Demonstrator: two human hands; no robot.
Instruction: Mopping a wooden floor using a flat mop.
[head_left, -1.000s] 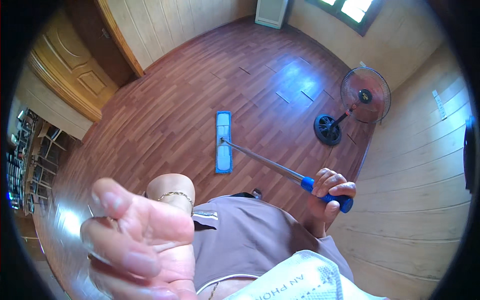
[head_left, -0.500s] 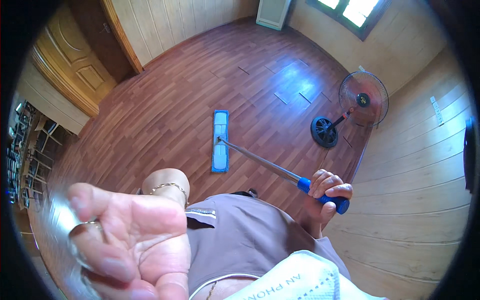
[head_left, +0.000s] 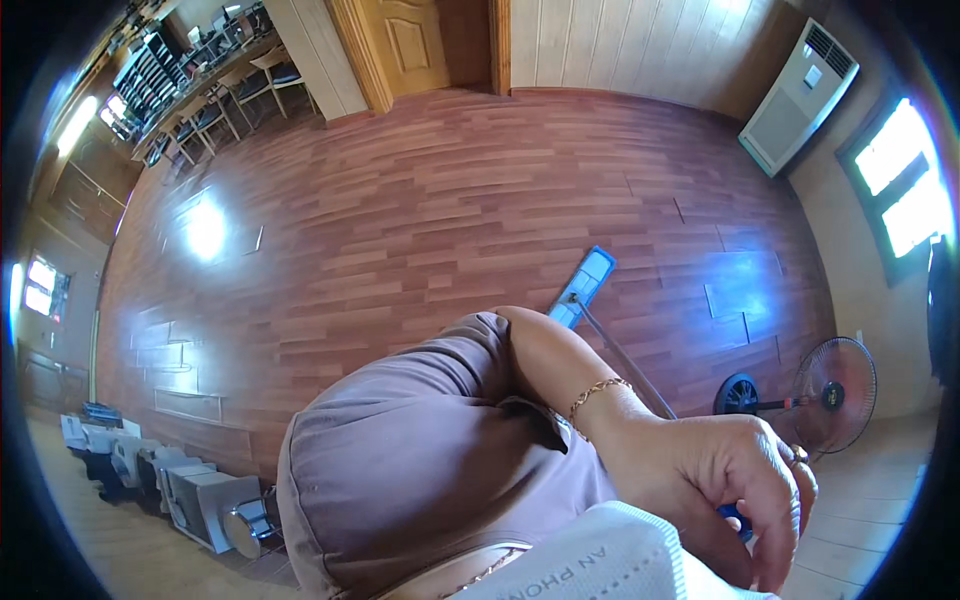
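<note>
My left arm, with a gold chain bracelet [head_left: 598,393], crosses in front of my body to the right. At its end my left hand [head_left: 750,465] is curled downward, back of the hand up, with a ring on one finger. Behind its fingers shows a bit of the blue mop handle [head_left: 737,522]; what the fingers close on is hidden. Skin under it seems to be my right hand [head_left: 705,530], mostly covered, its fingers hidden. From there the mop's metal pole [head_left: 630,358] runs down to the flat blue mop head [head_left: 588,282] on the wood-look floor [head_left: 450,215].
A standing fan [head_left: 832,395] is at the right, near the wall. A tall white air conditioner [head_left: 800,95] stands at the far right. Several grey-white machines [head_left: 205,495] line the lower left. Chairs [head_left: 240,90] and a cluttered desk [head_left: 215,75] are at the far left.
My view has swung left, revealing the desk and machines. My left hand, palm up with fingers apart before, has moved across to the right, over the mop handle. My right hand has become mostly hidden.
</note>
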